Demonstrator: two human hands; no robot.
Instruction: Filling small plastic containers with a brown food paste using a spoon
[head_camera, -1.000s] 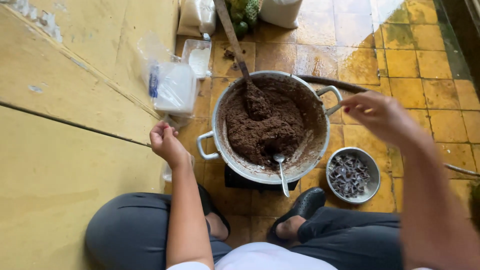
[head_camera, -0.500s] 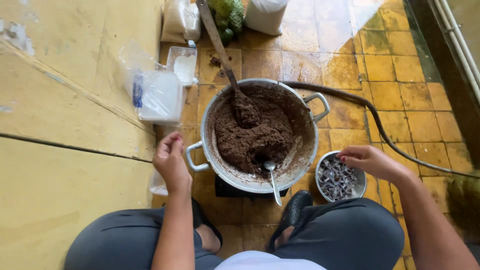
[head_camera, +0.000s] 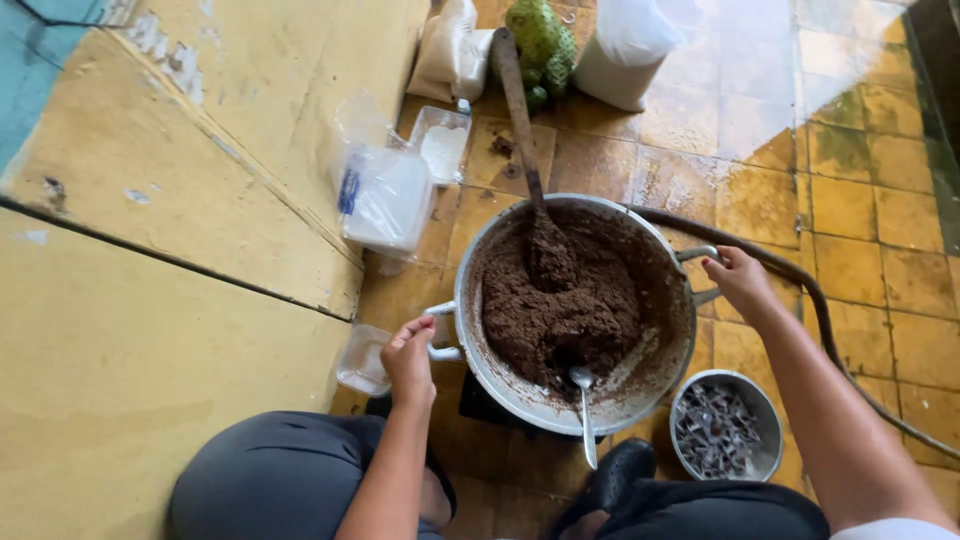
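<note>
My left hand (head_camera: 408, 358) grips the left handle of the pot (head_camera: 660, 262), fingers curled around it. My right hand (head_camera: 738, 281) is closed on the right handle at the far side of the rim. So my hands are set well apart, one on each side, both clamped on the pot.

The pot sits on the tiled floor (head_camera: 850, 180) between my knees, on something dark that I can only partly see beneath it. It is filled with a thick brown mix (head_camera: 565, 305), smeared up the inner wall. A long wooden paddle (head_camera: 517, 110) stands stuck in the mix, its handle leaning away from me over the far rim. A metal spoon (head_camera: 584, 415) rests with its bowl in the mix and its handle hanging over the near rim.

Just beside the pot, near my right knee, is a small metal bowl (head_camera: 765, 455) holding dark pieces. By my left hand a small clear tub (head_camera: 362, 362) lies on the floor. Further off on the left are a clear plastic box (head_camera: 385, 198) and an open tub (head_camera: 441, 142) with white powder. Beyond the pot are white sacks (head_camera: 630, 45) and green fruit (head_camera: 540, 40). A dark hose (head_camera: 800, 285) curves across the tiles behind my right hand.
</note>
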